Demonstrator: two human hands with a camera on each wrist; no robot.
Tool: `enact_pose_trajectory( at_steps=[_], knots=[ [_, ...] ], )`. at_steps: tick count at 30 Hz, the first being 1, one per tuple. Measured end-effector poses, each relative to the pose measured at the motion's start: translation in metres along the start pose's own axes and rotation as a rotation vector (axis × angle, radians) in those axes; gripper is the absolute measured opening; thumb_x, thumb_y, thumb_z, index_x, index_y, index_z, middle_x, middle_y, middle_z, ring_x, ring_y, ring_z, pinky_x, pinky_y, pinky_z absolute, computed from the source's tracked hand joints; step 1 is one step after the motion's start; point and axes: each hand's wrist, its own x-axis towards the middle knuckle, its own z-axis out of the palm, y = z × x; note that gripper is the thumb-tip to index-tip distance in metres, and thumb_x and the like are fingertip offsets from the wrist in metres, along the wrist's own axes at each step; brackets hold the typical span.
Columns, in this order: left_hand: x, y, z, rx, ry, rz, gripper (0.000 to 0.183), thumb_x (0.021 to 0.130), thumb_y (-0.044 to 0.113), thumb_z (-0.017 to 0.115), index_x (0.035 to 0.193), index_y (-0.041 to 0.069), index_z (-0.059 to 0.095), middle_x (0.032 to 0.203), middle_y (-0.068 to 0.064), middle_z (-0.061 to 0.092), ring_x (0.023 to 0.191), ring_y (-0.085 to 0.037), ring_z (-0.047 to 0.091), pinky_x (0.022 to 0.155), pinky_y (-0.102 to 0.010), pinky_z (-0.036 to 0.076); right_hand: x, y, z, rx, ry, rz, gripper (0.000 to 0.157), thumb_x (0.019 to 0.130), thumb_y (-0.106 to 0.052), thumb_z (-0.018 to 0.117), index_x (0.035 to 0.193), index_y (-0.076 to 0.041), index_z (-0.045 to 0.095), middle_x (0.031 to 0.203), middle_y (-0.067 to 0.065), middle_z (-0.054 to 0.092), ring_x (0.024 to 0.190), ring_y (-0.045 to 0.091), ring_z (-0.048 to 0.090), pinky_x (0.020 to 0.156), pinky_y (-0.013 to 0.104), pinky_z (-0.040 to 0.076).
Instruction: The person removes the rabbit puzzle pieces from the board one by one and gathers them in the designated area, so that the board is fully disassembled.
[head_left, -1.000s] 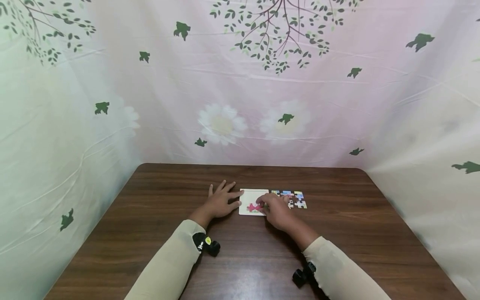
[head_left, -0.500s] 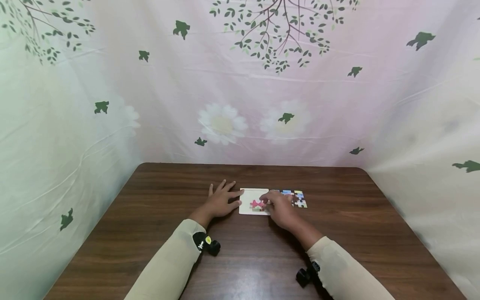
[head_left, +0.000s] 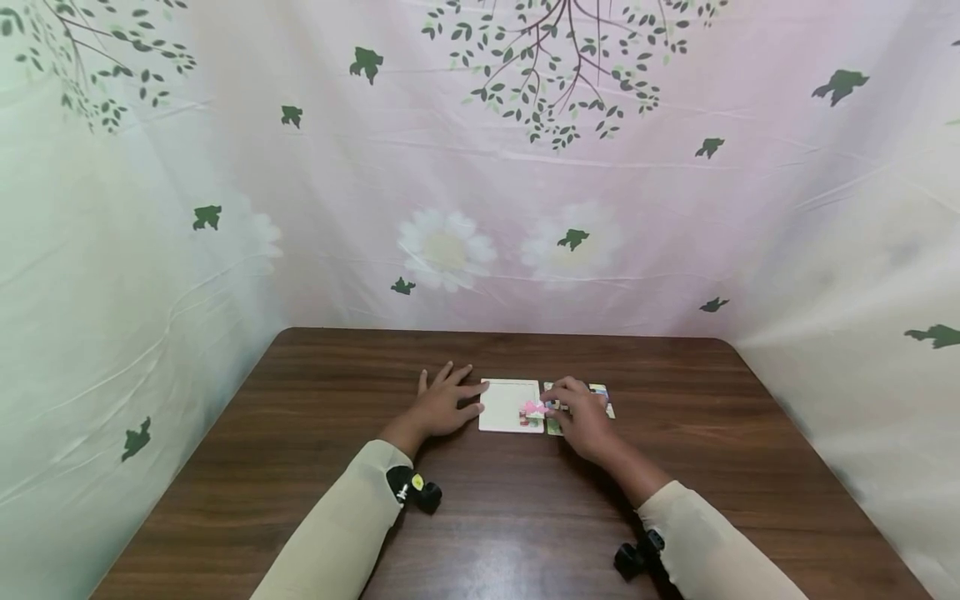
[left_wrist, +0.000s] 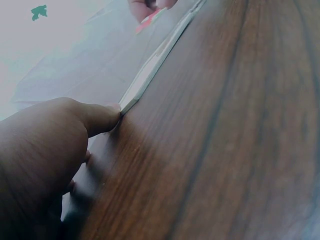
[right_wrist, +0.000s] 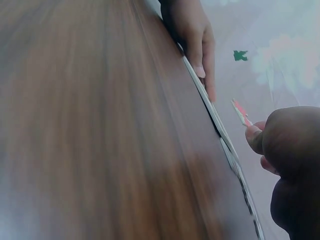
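Observation:
A flat white puzzle board lies on the table. At its left edge rests my left hand, palm down with fingers spread; its thumb touches the board's near left corner in the left wrist view. My right hand pinches a pink puzzle piece between thumb and fingertips. The right wrist view shows that piece raised over the board, tilted. Beneath it, in the board's near right corner, a patch of coloured picture shows. The right hand hides part of the puzzle pieces behind it.
Right of the board lie more coloured puzzle pieces, partly covered by the right hand, with a green-edged one nearer me. The brown wooden table reaches a printed cloth backdrop at the back and sides.
My right hand has moved right with the pink piece, from the board's middle to its right edge. More of the board's white surface shows. The left hand has stayed in place.

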Motion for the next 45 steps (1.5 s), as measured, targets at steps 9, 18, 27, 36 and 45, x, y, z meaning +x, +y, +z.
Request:
enact_pose_trajectory(
  at_steps=[9,18,27,36,45],
  knots=[
    [0.0,-0.001,0.001,0.002,-0.003,-0.005,0.052,0.113,0.053,0.054,0.163,0.037,0.054,0.181,-0.006,0.031,0.172,-0.043,0.011,0.131,-0.08,-0.002,-0.009,0.014,-0.02,-0.035,0.005,0.052,0.018,0.092,-0.003,0.083,0.109,-0.011,0.082,0.115,0.009,0.071,0.112,0.034,0.066,0.09,0.05,0.028],
    [0.0,-0.001,0.002,-0.003,-0.001,-0.005,0.053,0.112,0.053,0.055,0.162,0.036,0.054,0.181,-0.007,0.032,0.172,-0.044,0.012,0.13,-0.081,-0.001,-0.017,0.023,-0.03,-0.036,-0.007,0.051,0.018,0.093,-0.002,0.082,0.109,-0.011,0.081,0.114,0.008,0.07,0.116,0.034,0.063,0.09,0.051,0.027],
    [0.001,-0.002,0.003,-0.007,-0.003,-0.003,0.053,0.113,0.053,0.055,0.163,0.038,0.053,0.182,-0.006,0.03,0.172,-0.042,0.01,0.131,-0.08,-0.003,-0.025,0.034,-0.039,-0.031,-0.012,0.079,0.021,0.094,-0.001,0.081,0.113,-0.01,0.081,0.117,0.009,0.072,0.118,0.037,0.062,0.089,0.049,0.026],
    [0.0,0.0,0.001,-0.007,-0.002,-0.005,0.053,0.113,0.052,0.055,0.163,0.037,0.053,0.182,-0.007,0.03,0.172,-0.042,0.01,0.131,-0.08,-0.003,-0.032,0.041,-0.05,-0.055,-0.037,0.088,0.019,0.095,-0.005,0.081,0.112,-0.014,0.082,0.12,0.006,0.073,0.12,0.036,0.062,0.091,0.053,0.029],
    [0.0,0.0,0.002,-0.003,0.003,-0.002,0.053,0.113,0.052,0.055,0.163,0.036,0.054,0.181,-0.007,0.031,0.172,-0.043,0.011,0.13,-0.08,-0.002,-0.035,0.043,-0.052,-0.058,-0.081,0.098,0.019,0.094,-0.002,0.081,0.107,-0.015,0.082,0.121,0.007,0.072,0.119,0.034,0.06,0.09,0.053,0.029]
  ],
)
